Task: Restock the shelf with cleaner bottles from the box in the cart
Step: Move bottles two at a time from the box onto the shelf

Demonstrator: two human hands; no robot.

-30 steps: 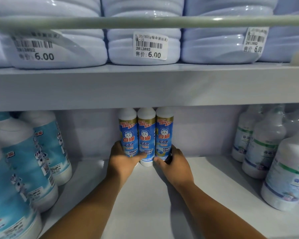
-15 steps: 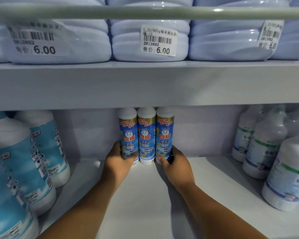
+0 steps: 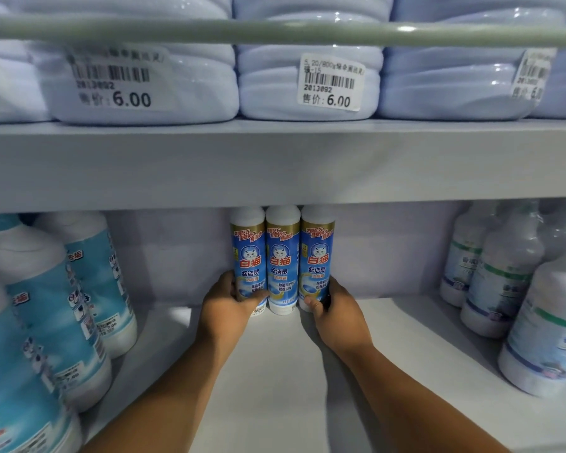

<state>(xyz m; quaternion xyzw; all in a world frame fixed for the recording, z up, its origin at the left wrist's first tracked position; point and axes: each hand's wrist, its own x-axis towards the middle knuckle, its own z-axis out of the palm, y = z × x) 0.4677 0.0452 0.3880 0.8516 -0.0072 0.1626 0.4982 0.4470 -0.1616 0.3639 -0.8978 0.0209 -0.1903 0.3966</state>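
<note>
Three slim cleaner bottles with blue labels and white caps stand upright side by side at the back of the lower shelf (image 3: 275, 371): a left bottle (image 3: 247, 253), a middle bottle (image 3: 282, 256) and a right bottle (image 3: 317, 253). My left hand (image 3: 227, 308) grips the base of the left bottle, thumb across its front. My right hand (image 3: 335, 313) grips the base of the right bottle. The middle bottle stands squeezed between the two. Their tops are hidden behind the upper shelf's front edge. The cart and box are out of view.
Large blue-labelled white bottles (image 3: 46, 322) fill the shelf's left side. Pale bottles with green-striped labels (image 3: 504, 289) stand on the right. The upper shelf (image 3: 275, 165) carries big light-blue jugs (image 3: 307, 60) with price stickers behind a rail (image 3: 275, 31).
The three bottles have slid slightly deeper toward the shelf's back wall. My left thumb has pulled back from the middle bottle to the left one. The view has tilted a little.
</note>
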